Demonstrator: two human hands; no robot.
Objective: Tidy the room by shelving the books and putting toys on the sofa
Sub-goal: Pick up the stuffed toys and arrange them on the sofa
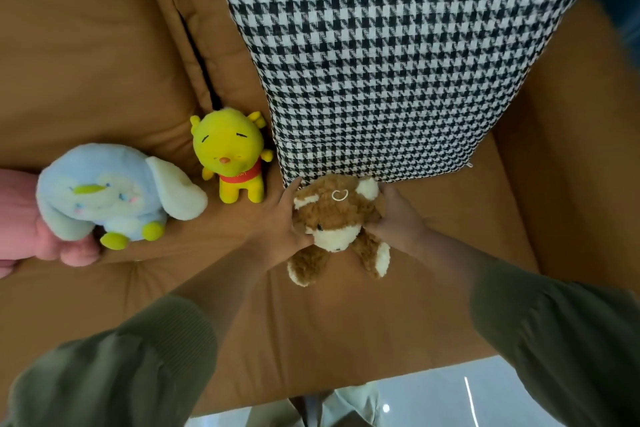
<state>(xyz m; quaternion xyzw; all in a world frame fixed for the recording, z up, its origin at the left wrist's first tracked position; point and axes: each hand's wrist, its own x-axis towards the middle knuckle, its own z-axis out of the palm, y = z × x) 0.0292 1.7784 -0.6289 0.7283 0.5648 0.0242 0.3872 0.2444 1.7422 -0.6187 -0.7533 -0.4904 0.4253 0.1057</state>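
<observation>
Brown bear lies gripped by its sides between my left hand and right hand, head at the cushion, legs toward the front edge of the sofa.

Dim, even light lies on the tan leather sofa; wide-angle warp bends its edges, and below it the glossy pale floor shows bright glare.

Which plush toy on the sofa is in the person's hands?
The brown bear, by the houndstooth pillow: the left hand and right hand hold its sides. No hand is on the yellow toy or blue toy.
</observation>
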